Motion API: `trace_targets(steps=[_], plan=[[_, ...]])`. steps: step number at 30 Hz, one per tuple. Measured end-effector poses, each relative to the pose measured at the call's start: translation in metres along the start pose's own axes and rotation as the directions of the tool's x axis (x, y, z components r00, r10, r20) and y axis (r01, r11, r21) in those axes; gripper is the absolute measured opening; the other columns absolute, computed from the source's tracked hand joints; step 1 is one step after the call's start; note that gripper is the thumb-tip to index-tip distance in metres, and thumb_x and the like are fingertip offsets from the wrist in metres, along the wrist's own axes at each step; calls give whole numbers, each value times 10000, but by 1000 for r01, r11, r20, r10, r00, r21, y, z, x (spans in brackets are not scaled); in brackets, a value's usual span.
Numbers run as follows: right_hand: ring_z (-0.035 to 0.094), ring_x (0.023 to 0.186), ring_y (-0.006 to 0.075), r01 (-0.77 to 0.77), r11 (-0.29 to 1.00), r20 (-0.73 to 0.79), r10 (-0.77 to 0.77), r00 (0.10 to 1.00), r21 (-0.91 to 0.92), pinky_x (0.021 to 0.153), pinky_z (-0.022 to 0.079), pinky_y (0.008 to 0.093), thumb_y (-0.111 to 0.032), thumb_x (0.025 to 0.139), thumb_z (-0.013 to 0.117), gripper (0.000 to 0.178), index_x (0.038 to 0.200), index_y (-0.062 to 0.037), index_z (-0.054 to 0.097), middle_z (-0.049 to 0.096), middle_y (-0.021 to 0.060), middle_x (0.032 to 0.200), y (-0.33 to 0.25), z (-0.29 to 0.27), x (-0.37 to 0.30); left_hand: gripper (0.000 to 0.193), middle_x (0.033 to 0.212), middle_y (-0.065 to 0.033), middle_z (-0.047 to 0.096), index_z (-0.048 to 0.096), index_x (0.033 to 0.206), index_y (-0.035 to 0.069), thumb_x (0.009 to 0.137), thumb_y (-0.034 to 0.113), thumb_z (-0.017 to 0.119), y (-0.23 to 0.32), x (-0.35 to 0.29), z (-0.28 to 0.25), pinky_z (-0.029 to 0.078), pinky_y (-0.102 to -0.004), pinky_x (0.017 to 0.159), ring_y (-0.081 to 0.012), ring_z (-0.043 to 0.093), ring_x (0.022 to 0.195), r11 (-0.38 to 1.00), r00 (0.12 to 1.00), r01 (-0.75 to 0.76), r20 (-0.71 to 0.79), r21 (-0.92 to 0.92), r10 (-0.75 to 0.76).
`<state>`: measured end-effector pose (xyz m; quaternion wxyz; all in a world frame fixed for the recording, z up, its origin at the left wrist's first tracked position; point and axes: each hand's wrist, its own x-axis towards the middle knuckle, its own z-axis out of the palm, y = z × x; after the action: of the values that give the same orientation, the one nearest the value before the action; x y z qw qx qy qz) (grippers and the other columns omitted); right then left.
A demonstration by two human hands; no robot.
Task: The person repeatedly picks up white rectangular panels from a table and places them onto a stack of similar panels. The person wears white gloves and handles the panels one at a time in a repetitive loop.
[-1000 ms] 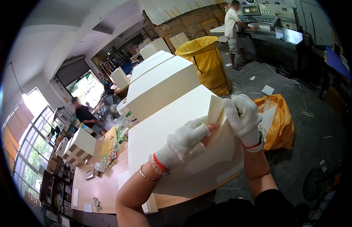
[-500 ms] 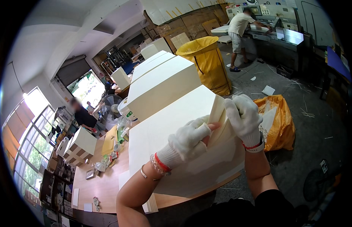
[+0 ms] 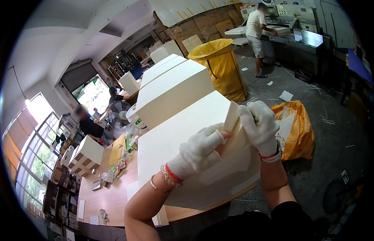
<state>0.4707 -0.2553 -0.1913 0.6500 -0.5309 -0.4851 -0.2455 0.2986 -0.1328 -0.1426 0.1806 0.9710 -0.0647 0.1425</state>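
White paper (image 3: 175,132) is piled in a thick stack on the near end of the tabletop (image 3: 114,199), and its right corner is held by two gloved hands. The left grip (image 3: 201,148) is closed on the edge of the paper, and bare fingertips can be seen poking out of its white glove. The right grip (image 3: 258,126) is curled up tight on the same corner. How many sheets are caught cannot be told. A red band is worn on each wrist.

Farther along the tabletop, another big white stack (image 3: 175,94) is lined up. By the left edge of the tabletop, a white block with brown stripes (image 3: 86,154) is set down, and past it a person in a dark top (image 3: 91,126) can be seen. To the right of the tabletop, an orange bag (image 3: 303,134) is stuffed with scraps on the floor (image 3: 307,172). Beside the tabletop's far part, a tall yellow bag (image 3: 225,78) is stood up. Well apart from the tabletop, to the far right, a big machine (image 3: 311,56) is faced by a person in a white top (image 3: 254,26).
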Motion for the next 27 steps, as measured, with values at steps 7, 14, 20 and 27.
trace_targets(steps=[7,14,20,27], plan=[[486,555,234,40,999,-27,-41,999,-22,555,391,365,-94,907,619,221,715,3,569,443,87,576,1,1,-2,403,1228,-183,563,585,1120,49,766,54,778,6,2,2,502,-374,870,-340,605,1039,997,992,-52,-117,-53,45],[474,560,225,-28,997,-20,30,999,69,551,386,365,-91,898,637,224,708,9,575,451,80,581,-1,-2,-2,386,1274,-164,555,615,1153,60,792,31,748,6,2,3,482,-355,911,-311,593,1103,997,986,-67,-152,-33,62],[456,531,218,6,1000,-66,-4,998,25,541,377,357,-93,904,634,253,688,12,555,448,80,572,1,4,-2,354,1185,-132,593,638,1141,60,802,34,736,4,1,0,489,-357,884,-300,616,1055,999,1000,7,-29,-46,-8],[449,517,208,39,999,-82,-38,996,12,533,372,350,-75,903,623,218,713,18,574,438,76,569,4,2,-4,406,1310,-170,535,598,1061,85,721,39,815,10,3,4,510,-364,888,-340,593,1100,996,992,46,-113,-81,-55]])
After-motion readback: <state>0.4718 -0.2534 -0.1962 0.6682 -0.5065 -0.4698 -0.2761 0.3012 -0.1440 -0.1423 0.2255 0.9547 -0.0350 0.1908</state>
